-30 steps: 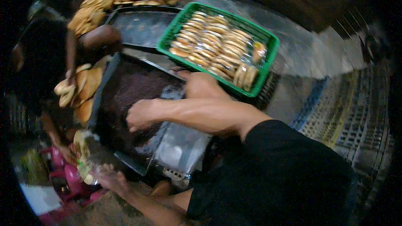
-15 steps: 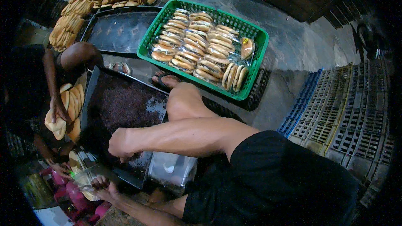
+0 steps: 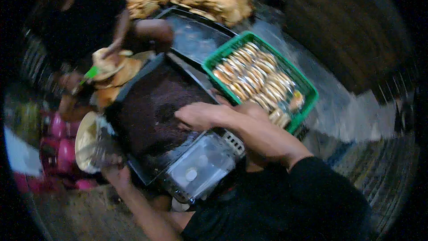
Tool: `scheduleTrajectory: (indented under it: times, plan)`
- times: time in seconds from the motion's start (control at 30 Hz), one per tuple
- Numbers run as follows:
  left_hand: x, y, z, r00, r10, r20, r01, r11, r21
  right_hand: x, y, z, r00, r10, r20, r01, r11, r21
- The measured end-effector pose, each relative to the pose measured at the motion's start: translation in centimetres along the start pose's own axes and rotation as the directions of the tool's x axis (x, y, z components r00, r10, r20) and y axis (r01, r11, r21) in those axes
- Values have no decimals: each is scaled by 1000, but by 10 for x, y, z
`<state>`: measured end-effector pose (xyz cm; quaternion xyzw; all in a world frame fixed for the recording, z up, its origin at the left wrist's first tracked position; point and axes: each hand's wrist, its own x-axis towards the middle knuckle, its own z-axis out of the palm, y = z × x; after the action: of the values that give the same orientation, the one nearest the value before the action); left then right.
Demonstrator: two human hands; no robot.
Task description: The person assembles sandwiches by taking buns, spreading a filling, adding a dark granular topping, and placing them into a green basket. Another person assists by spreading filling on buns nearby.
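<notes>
My right hand (image 3: 192, 116) hangs low over a dark tray (image 3: 185, 155) of dark brown sprinkles (image 3: 154, 102). Its fingers are curled in, and whatever they hold is hidden. At the tray's near left corner my left hand (image 3: 115, 166) is closed on what looks like a clear plastic bag (image 3: 100, 148), smeared by motion. Just beyond it stands a round tub of pale cream (image 3: 87, 135). A co-worker's hand (image 3: 111, 53) rests on a flat bread bun (image 3: 107, 64); beside it is a green spatula (image 3: 91, 72) in their other hand.
A green crate (image 3: 307, 107) of wrapped filled buns stands right of the tray. Clear plastic packaging (image 3: 198, 163) lies nearest me. Heaped buns (image 3: 214, 0) and another dark tray (image 3: 191, 31) sit at the back. Pink containers (image 3: 64, 156) stand at the far left.
The whole view has shifted, so tray and crate appear farther right and lower. The co-worker's green spatula has gone from the tub to the bun. My right hand remains over the sprinkles.
</notes>
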<state>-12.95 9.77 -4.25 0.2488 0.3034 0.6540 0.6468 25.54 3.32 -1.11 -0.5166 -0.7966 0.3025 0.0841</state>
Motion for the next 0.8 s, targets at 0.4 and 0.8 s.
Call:
scheduleTrajectory:
  times: [0.4, 0.8]
  plan:
    - [-18, 0, 20, 999, -3, -34, -3, 984, -181, 30, -53, 34, 972, -136, 193, 162, 979, -127]
    - [-30, 6, 58, 981, -24, -192, -12, 983, -183, 39, -59, 66, 918, -241, 316, 304, 938, -168]
